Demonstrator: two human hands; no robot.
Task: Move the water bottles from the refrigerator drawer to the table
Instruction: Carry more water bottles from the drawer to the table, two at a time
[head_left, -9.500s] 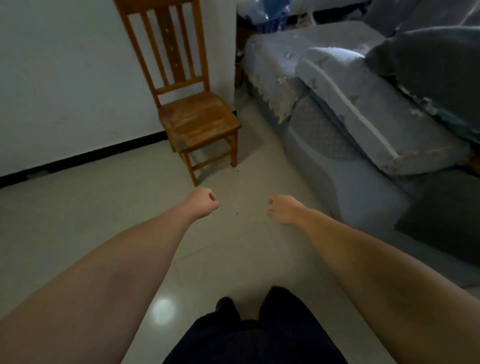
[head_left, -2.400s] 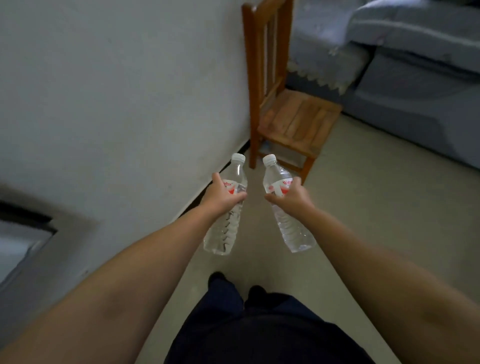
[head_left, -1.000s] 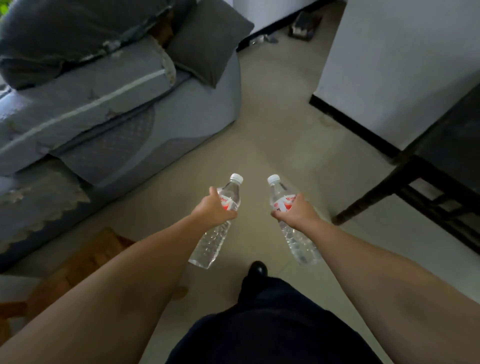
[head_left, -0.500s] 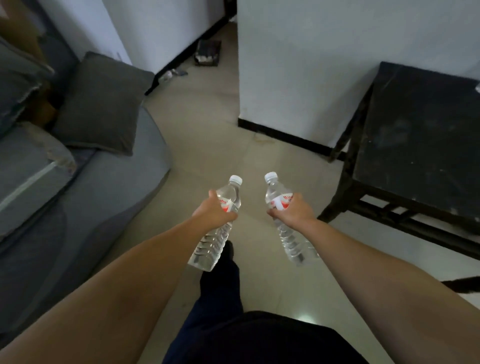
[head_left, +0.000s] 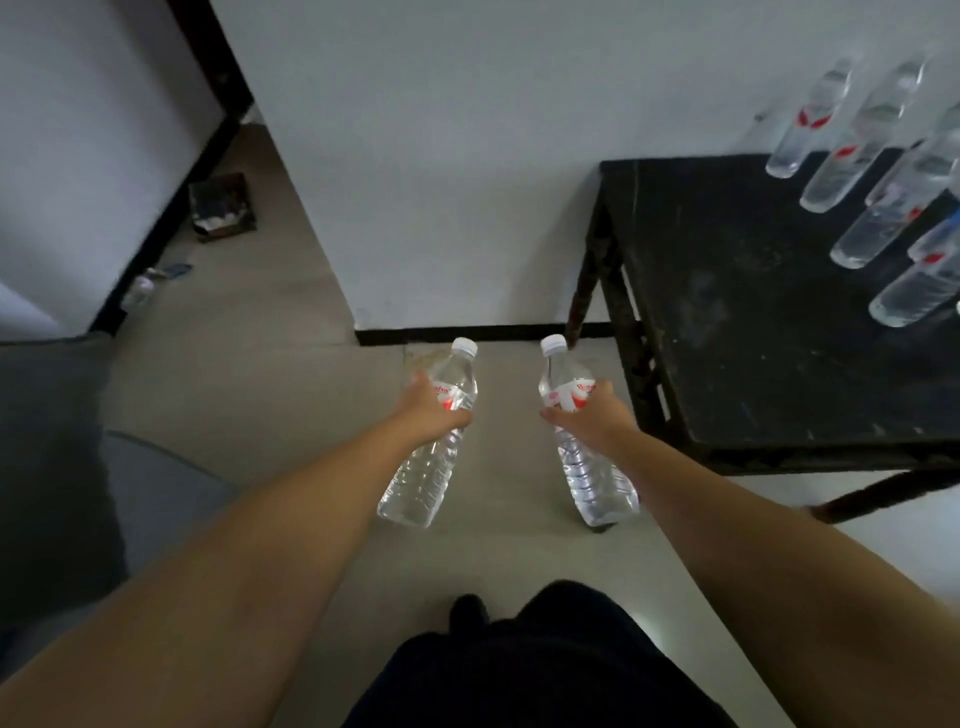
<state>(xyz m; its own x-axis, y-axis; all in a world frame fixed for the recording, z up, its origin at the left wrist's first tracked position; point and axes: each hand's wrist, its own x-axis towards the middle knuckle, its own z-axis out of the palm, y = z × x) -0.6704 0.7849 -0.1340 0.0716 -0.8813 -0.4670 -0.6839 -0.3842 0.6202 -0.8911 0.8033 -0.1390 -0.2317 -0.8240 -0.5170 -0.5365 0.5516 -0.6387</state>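
Two clear plastic water bottles with white caps and red labels are in the air at the centre of the frame, one in each hand. The left hand (head_left: 435, 410) has its fingers curled round the label band of the left bottle (head_left: 428, 457), and the right hand (head_left: 587, 415) grips the right bottle (head_left: 584, 447) the same way; both bottles hang bottom-down over the pale tiled floor (head_left: 291, 374), with nothing under them.

At the right of the frame stands the black, scuffed counter (head_left: 753, 322). Several more clear bottles (head_left: 872, 228) stand clustered at its upper right corner, close to each other.

The main risk, as I judge it, is at the put-down. Set too near that cluster, an incoming bottle could knock one over, and the rest stand near enough to follow. The bare stretch at the left of the counter looks the safer spot. Each grip sits high, so the heavy lower half may swing as the arms turn; a bottle landing tilted could tip or roll off the near edge. Condensation on the plastic, if any, would loosen the hold, though I cannot tell whether the bottles are wet.
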